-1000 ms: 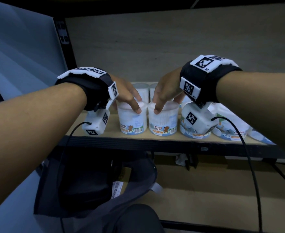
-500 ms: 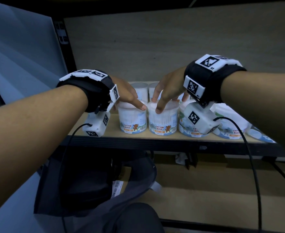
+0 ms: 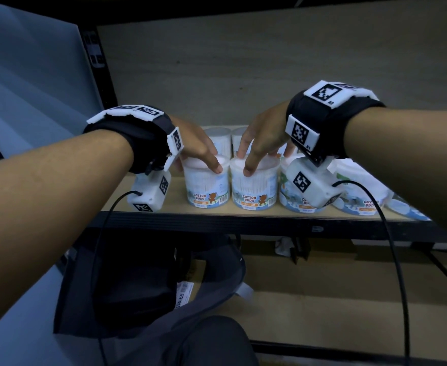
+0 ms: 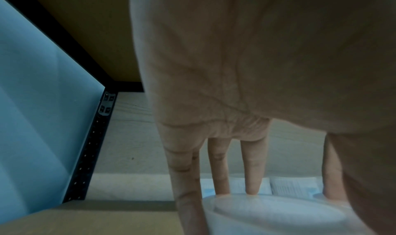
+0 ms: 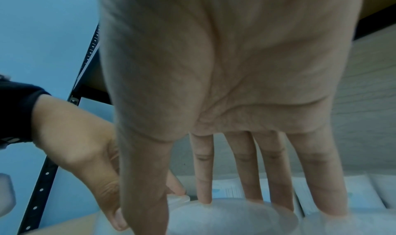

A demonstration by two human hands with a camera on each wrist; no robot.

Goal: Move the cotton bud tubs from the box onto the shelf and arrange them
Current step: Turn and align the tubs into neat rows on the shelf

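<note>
Two clear cotton bud tubs with white lids stand side by side near the front of the wooden shelf (image 3: 175, 206). My left hand (image 3: 200, 153) is spread over the left tub (image 3: 206, 190), straight fingers touching the lid's far rim and thumb at its front. In the left wrist view the left hand (image 4: 235, 94) has its fingertips on that lid (image 4: 278, 211). In the same way my right hand (image 3: 263, 138) sits on the right tub (image 3: 254, 192). The right wrist view shows the right hand (image 5: 225, 86) with straight fingers on the lid (image 5: 231, 220).
Two more tubs (image 3: 218, 138) stand behind the front pair, and others (image 3: 300, 203) fill the shelf to the right. A black upright post (image 3: 95, 54) bounds the shelf on the left. A dark open box (image 3: 127, 281) sits below. Cables (image 3: 391, 247) hang from both wrists.
Both hands' fingers have straightened out from a curled hold on the lids, and the right wrist has risen a little. The two tubs stay in place.
</note>
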